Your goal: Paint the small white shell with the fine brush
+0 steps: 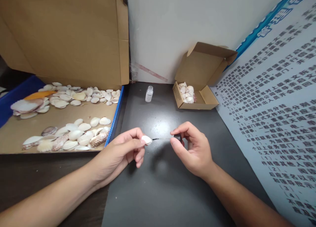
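My left hand (125, 151) pinches a small white shell (146, 140) between thumb and fingers. In my right hand (191, 149) is a black cap (177, 137) with a thin brush (160, 139) on it, held by thumb and forefinger. The brush tip touches the shell. Both hands hover over the dark grey table (163, 187). A small clear bottle (149, 94) without a cap stands farther back on the table.
A shallow cardboard tray with a blue rim (114, 121) at the left holds several shells (71, 134). A small open cardboard box (197, 88) with shells stands at the back right. A printed board (276, 121) leans along the right side. A white wall is behind.
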A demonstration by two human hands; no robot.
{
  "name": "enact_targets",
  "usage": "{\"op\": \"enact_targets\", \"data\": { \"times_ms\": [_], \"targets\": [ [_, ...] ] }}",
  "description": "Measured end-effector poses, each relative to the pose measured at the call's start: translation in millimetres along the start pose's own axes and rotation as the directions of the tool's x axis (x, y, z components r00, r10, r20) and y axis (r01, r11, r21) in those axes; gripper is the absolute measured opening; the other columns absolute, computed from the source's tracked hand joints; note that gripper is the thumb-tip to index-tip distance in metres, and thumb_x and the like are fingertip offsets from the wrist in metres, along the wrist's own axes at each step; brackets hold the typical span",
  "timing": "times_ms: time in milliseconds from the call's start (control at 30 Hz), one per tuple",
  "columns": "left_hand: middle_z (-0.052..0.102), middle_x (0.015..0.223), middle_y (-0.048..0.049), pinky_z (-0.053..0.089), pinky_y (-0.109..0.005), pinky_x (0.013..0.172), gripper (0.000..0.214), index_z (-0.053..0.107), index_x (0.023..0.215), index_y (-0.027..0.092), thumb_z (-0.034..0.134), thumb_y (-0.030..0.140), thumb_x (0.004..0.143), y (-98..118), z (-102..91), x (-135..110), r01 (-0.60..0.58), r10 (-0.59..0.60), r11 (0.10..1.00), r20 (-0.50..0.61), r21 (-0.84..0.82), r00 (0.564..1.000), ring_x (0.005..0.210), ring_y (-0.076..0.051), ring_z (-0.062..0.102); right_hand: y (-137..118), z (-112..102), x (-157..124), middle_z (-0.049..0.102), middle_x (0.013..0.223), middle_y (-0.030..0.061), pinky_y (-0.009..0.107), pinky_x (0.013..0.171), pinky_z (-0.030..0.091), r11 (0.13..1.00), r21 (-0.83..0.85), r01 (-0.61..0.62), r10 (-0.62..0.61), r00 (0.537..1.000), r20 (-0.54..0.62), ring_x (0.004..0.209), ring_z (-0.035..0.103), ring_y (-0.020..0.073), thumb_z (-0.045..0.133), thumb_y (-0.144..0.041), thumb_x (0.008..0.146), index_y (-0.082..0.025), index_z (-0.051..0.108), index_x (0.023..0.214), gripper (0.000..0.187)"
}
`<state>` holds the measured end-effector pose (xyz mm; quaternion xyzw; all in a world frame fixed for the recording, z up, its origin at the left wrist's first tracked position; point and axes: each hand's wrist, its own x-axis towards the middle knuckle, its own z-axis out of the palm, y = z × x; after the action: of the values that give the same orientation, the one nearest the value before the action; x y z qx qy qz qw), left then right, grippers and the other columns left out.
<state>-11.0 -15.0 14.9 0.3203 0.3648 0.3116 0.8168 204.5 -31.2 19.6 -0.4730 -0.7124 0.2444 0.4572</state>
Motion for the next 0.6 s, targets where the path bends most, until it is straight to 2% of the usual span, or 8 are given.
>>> {"op": "enact_targets", "data": {
  "times_ms": [167,333,500,600],
  "targets": [
    [0.051,0.056,0.0039,0.044,-0.021,0.054,0.015,0.054,0.078,0.018,0.064,0.024,0.088,0.5,1.7,-0.9,0.002,-0.002,1.000,0.004,0.017,1.000,0.053,-0.010,0.045,2.6,1.3,-1.1,0.052,0.065,-0.0061,0.022,0.055,0.047,0.998,0.058,0.029,-0.032,0.998,0.055,0.056,0.053,0.0095,0.064,-0.017,0.085,-0.022,0.062,0.094,0.011],
    [0.049,0.056,0.0047,0.043,-0.020,0.053,0.017,0.052,0.079,0.019,0.065,0.025,0.088,2.0,3.5,-0.7,-0.001,0.001,0.999,0.000,0.041,1.000,0.053,-0.009,0.044,2.7,1.1,-0.4,0.051,0.065,-0.0054,0.023,0.055,0.047,1.000,0.023,-0.017,0.016,1.000,0.014,0.056,0.052,0.0104,0.063,-0.016,0.085,-0.022,0.061,0.090,0.009],
    [0.050,0.056,0.0045,0.043,-0.021,0.054,0.016,0.052,0.081,0.019,0.065,0.026,0.088,0.7,2.5,-0.8,0.005,-0.005,0.999,0.003,0.047,1.000,0.053,-0.010,0.044,2.2,0.4,-1.1,0.052,0.065,-0.0056,0.023,0.057,0.048,0.998,0.057,0.005,-0.008,0.999,0.045,0.057,0.053,0.0107,0.064,-0.018,0.086,-0.022,0.062,0.095,0.010],
    [0.050,0.055,0.0045,0.043,-0.020,0.053,0.016,0.052,0.082,0.019,0.065,0.026,0.087,0.7,2.3,-1.1,0.007,-0.007,0.999,0.001,0.051,1.000,0.052,-0.009,0.044,1.5,0.6,-0.2,0.050,0.064,-0.0058,0.023,0.054,0.047,1.000,0.019,-0.022,0.022,0.999,0.032,0.055,0.052,0.0101,0.064,-0.017,0.085,-0.022,0.062,0.091,0.008]
  ]
}}
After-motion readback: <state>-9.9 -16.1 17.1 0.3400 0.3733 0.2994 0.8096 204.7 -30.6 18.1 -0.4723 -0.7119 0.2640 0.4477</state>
